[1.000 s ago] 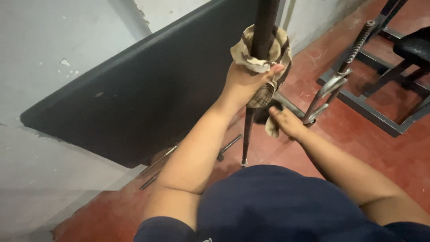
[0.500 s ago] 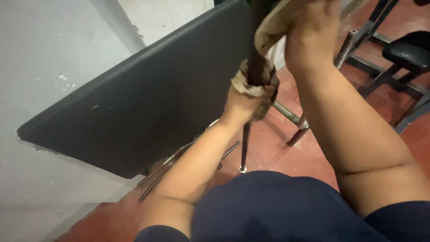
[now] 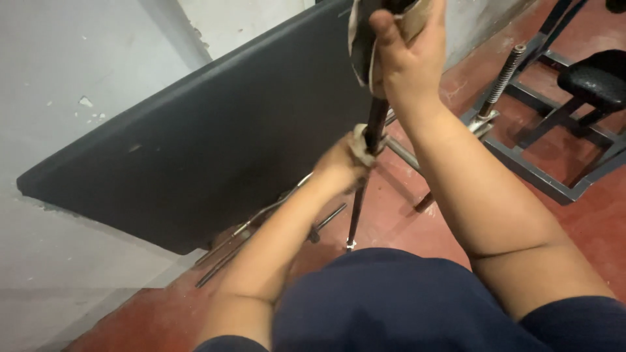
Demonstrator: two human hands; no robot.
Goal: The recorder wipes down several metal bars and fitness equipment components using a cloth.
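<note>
Because the dark metal bar [image 3: 360, 207] is stood nearly upright with its lower tip on the red floor [image 3: 587, 221], it has to be steadied from above, and it is gripped in two places in the head view. The right hand [image 3: 407, 62] is closed around the bar near the top of the frame, with a beige cloth [image 3: 360, 45] bunched between palm and metal, so that the cloth is pressed against the bar's surface. The left hand [image 3: 344, 166] is clamped lower down the same bar, and a scrap of pale cloth [image 3: 358, 138] is seen wrapped there too; the two hands are held apart, one above the other, which keeps the bar from tipping.

Just to the left of the bar, a large black padded board [image 3: 195, 150] is leaned against the grey wall [image 3: 65, 72]. Several thin metal rods [image 3: 251, 228] are laid on the floor beneath its lower edge. To the right, well apart from the hands, a dark steel frame [image 3: 541, 182] with a threaded post [image 3: 502, 78] and a black seat pad [image 3: 596, 78] is stood on the floor.
</note>
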